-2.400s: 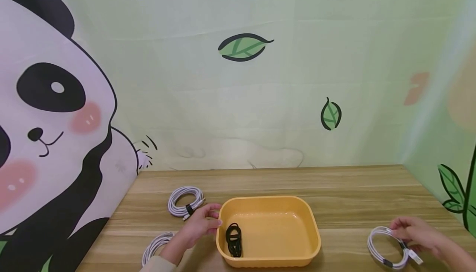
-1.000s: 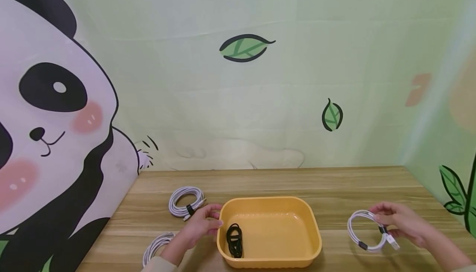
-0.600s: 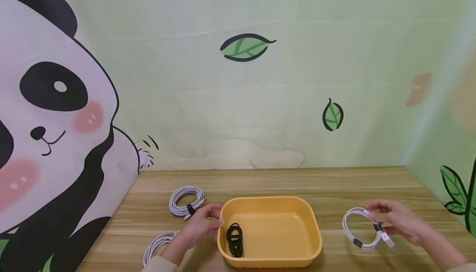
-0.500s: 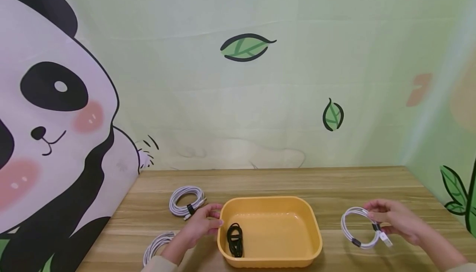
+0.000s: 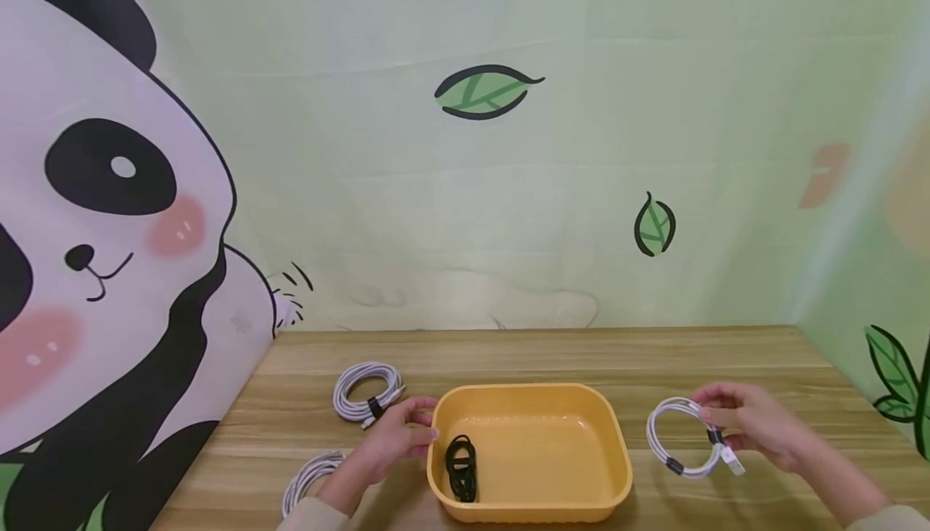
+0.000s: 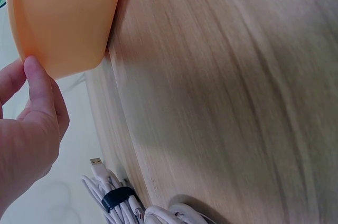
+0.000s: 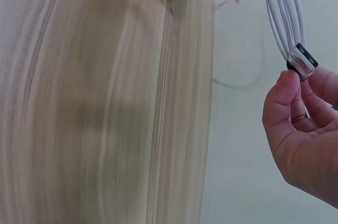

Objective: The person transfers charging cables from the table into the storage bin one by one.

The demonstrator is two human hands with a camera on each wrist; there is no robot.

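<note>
A coiled white USB cable (image 5: pixel 683 438) with black ties hangs above the table, right of the yellow plastic bin (image 5: pixel 552 512). My right hand (image 5: pixel 751 422) pinches its side near the USB plug (image 7: pixel 302 61) between thumb and fingers. At the bin's left edge, my left hand (image 5: pixel 395 438) holds the rim, with the thumb (image 6: pixel 39 84) against the outer wall. Inside the bin, at its left side, lies a coiled black cable (image 5: pixel 461 470).
One coiled white cable (image 5: pixel 366 394) with a black strap lies behind my left hand. A second coiled white cable (image 5: pixel 308 478) lies left of my left forearm, partly hidden. The wooden table (image 5: pixel 523 353) meets a printed backdrop at its back edge.
My right hand has lifted the white USB cable off the table and moved it left towards the bin. The left hand has stayed at the bin's rim.
</note>
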